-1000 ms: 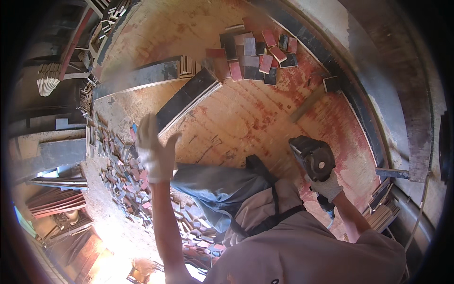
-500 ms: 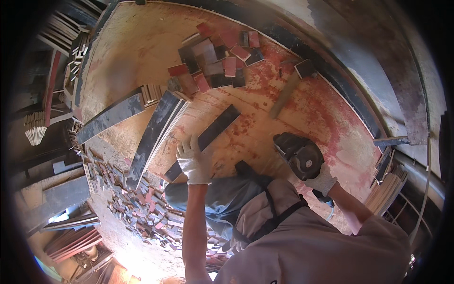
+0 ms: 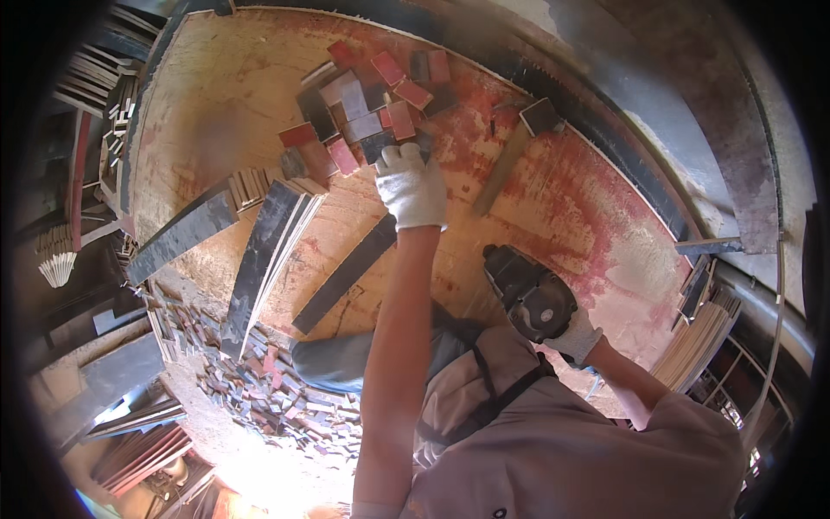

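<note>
My left hand (image 3: 411, 189), in a white work glove, reaches forward to the near edge of the pile of small cut boards. Its fingers are curled at a dark board piece (image 3: 373, 147); their tips are hidden, so whether they grip a piece does not show. The pile's pieces are red (image 3: 343, 156), dark and greyish. Beneath that wrist lies a long dark board strip (image 3: 341, 277). At the right, my gloved right hand (image 3: 577, 336) is closed on the rear of a black power tool (image 3: 534, 296), which looks like a handheld circular saw and rests over the large board.
A large reddish-brown board (image 3: 199, 95) lies under everything. Stacked dark strips (image 3: 264, 251) and another dark plank (image 3: 186, 238) are at the left. Many offcuts (image 3: 259, 381) litter the floor at lower left. A small dark block (image 3: 540, 117) sits near the far edge.
My left hand has moved forward and right, from above the long dark strip to the pile, and its fingers have gone from spread to curled. The right hand still holds the power tool.
</note>
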A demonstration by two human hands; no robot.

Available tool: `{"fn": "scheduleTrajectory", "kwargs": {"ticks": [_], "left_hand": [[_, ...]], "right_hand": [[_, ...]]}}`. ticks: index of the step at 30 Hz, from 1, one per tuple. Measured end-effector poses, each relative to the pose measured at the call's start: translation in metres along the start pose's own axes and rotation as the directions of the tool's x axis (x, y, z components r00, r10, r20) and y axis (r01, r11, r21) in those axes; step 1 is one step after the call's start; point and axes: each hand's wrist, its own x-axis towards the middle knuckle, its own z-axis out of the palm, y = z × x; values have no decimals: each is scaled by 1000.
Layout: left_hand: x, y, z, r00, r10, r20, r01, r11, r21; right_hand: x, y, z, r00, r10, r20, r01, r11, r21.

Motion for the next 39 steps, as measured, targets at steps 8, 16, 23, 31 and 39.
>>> {"fn": "scheduleTrajectory", "kwargs": {"ticks": [8, 16, 23, 31, 39], "left_hand": [[-68, -41, -75, 994, 15, 111, 25, 938, -345], [-92, -66, -65, 995, 80, 64, -81, 997, 7], [-88, -74, -61, 995, 69, 71, -65, 996, -62], [-80, -67, -67, 990, 4, 142, 2, 999, -46], [-81, -70, -59, 997, 4, 75, 5, 993, -115]], "right_hand": [[-9, -6, -5, 991, 123, -43, -117, 986, 117], [-7, 2, -9, 1000, 18, -3, -18, 997, -74], [-5, 3, -6, 999, 19, 43, -16, 997, -73], [-1, -23, -2, 994, 107, 27, -103, 989, -107], [13, -4, -3, 864, -461, 202, 461, 565, -684]]}}
